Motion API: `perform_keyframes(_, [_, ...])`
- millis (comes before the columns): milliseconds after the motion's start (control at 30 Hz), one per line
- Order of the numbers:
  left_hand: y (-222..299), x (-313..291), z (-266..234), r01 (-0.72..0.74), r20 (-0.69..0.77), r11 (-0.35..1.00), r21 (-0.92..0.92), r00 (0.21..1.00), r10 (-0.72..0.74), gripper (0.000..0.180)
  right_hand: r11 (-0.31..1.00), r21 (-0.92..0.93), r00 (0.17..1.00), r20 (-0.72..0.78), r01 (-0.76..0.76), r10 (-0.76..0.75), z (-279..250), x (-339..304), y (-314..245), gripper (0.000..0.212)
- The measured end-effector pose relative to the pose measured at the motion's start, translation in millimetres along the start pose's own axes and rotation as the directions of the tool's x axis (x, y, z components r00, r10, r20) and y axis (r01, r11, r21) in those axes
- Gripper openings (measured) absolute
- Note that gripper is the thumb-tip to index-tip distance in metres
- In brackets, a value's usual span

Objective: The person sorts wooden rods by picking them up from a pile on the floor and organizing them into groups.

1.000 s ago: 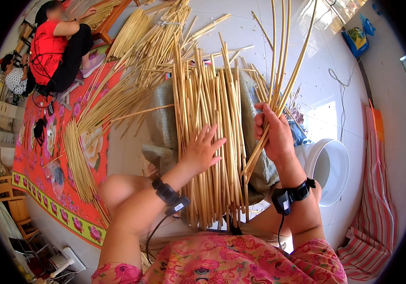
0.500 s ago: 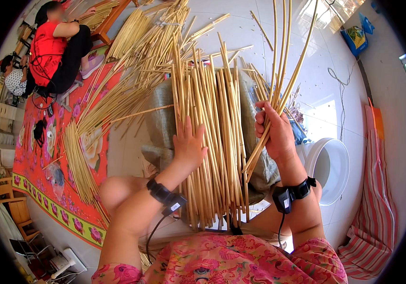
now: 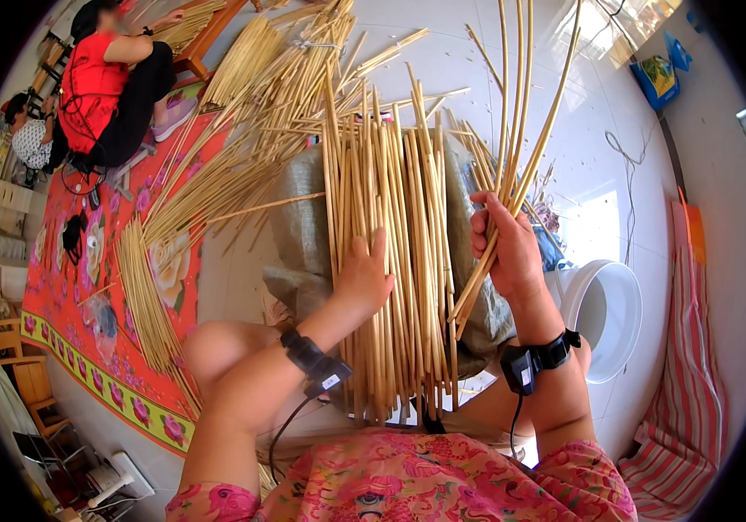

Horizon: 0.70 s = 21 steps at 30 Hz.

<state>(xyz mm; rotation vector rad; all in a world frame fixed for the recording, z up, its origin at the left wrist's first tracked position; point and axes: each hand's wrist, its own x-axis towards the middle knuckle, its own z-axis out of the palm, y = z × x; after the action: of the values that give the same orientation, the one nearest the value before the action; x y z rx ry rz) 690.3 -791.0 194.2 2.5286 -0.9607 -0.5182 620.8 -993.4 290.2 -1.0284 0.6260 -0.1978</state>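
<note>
Bright daylight, sharp focus overall. Sun glare blows out the floor (image 3: 603, 222) top right. Heavy fisheye bending, black corners.

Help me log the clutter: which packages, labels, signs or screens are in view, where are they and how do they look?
Bag: far right, on the floor by the wall; squarish, blue with yellow and green print.
Label: on the black band at the left wrist; small white rectangle.
Cardboard boxes: far left edge, beside the red mat; plain tan.
No signs or screens show.
</note>
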Motion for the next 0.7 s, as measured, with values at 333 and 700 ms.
perform_keyframes(333, [-11.5, 2.4, 4.7, -0.086, -0.009, 0.987, -0.132, 0.996, 0.085, 0.078, 1.0, -0.014, 1.0, 0.008, -0.007, 0.007, 0.0, -0.6, 0.7, 0.023])
perform_keyframes(700, [-11.5, 5.1, -12.3, 0.045, -0.012, 0.994, -0.095, 0.999, -0.046, 0.04, 0.998, -0.06, 1.0, 0.0, -0.021, 0.021, 5.0, 2.6, 5.4, 0.023])
